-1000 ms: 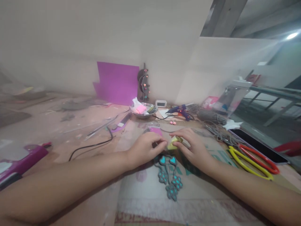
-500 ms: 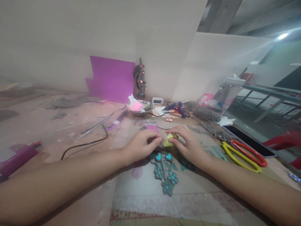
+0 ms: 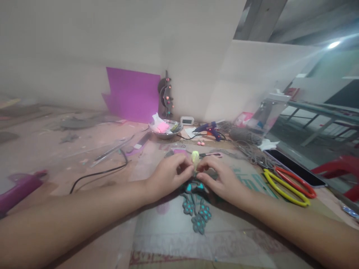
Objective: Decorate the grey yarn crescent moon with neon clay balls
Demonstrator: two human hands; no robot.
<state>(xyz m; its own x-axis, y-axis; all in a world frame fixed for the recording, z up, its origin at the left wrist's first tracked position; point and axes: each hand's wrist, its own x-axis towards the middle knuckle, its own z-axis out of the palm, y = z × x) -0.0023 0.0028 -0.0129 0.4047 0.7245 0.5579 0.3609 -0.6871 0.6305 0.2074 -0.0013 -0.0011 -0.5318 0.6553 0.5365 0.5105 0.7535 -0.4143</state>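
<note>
My left hand [image 3: 168, 175] and my right hand [image 3: 220, 177] meet over the middle of the table, fingertips pinched together on a small yellow-green piece [image 3: 195, 157] held upright between them. Just below the hands lies a grey foam cut-out with turquoise hearts and paw prints [image 3: 198, 209] on a printed sheet [image 3: 238, 224]. A small pink piece [image 3: 179, 151] lies just beyond my left hand.
Yellow and red scissors [image 3: 288, 183] lie to the right beside a dark phone [image 3: 294, 166]. A blue glue gun [image 3: 210, 129], a metal bowl of scraps [image 3: 165, 130] and a purple sheet [image 3: 133, 93] stand at the back. A black cable [image 3: 98, 173] and purple glue gun [image 3: 19, 186] lie left.
Both hands have closed in on each other. The yellow-green piece, earlier in my right fingers alone and lying flatter, now stands upright, pinched between both hands.
</note>
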